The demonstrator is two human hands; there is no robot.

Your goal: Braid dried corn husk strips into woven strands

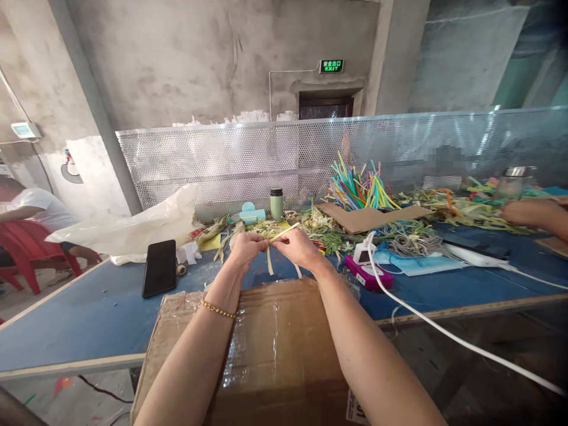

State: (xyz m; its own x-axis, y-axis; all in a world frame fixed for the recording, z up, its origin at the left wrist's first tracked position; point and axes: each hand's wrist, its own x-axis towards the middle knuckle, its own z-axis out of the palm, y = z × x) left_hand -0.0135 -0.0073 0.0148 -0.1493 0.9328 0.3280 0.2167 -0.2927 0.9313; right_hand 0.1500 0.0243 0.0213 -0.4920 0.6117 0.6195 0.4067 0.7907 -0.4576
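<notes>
My left hand [247,247] and my right hand [298,247] meet over the near edge of the blue table, fingertips pinched close together. Between them is a thin pale yellow strip [285,232]; one end sticks up over my right hand, and a piece hangs below the fingers. Both hands are closed on it, though the exact grip is hidden by the fingers. Just beyond them lies a heap of dried green and yellowish strips [326,228]. Under my forearms stands a taped cardboard box [275,349].
A black phone [160,268], a plastic bag [137,219] and a green bottle [276,205] lie or stand left and behind. Rightward are colourful pipe cleaners [359,186], a purple power block [368,273] with a white cable [426,322], and another person's hand [535,213].
</notes>
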